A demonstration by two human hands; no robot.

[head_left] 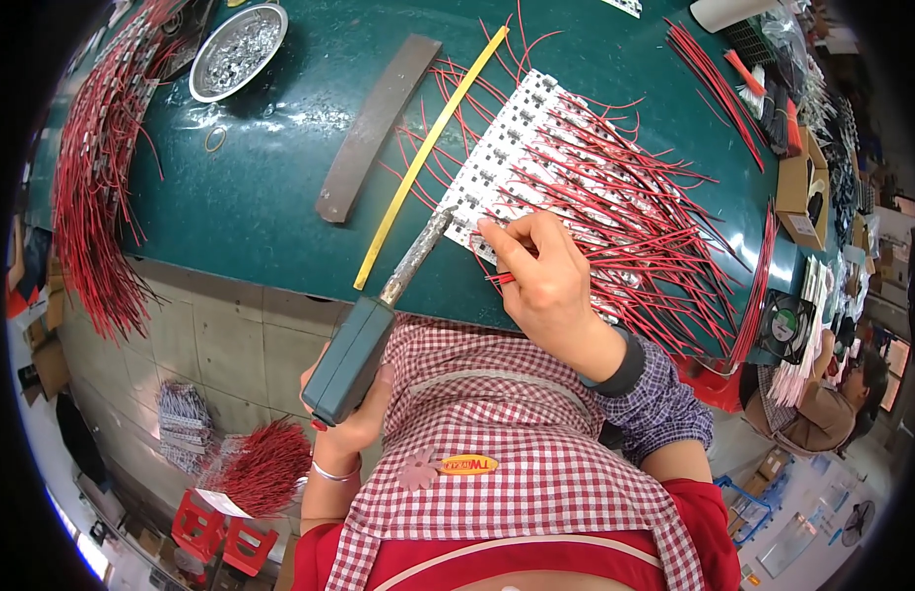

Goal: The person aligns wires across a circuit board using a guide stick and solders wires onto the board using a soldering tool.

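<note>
My left hand (pixel 364 419) is wrapped round a soldering gun (pixel 349 360) with a dark green body. Its long metal barrel slants up, and the tip is at the near left edge of a white circuit board panel (pixel 507 138). Rows of small dark parts cover that panel. Many red and black wires (pixel 625 207) fan out from it to the right. At the panel's near edge, my right hand (pixel 556 286) pinches a red and black wire close to the tip; wire ends (pixel 499 279) stick out below the fingers.
A yellow strip (pixel 428 163) and a grey metal bar (pixel 379 128) lie left of the panel on the green table (pixel 231 197). Farther left are a metal bowl of shiny scraps (pixel 203 87) and a hanging wire bundle (pixel 93 217). At right stand a cardboard box (pixel 802 192) and a seated person (pixel 822 404).
</note>
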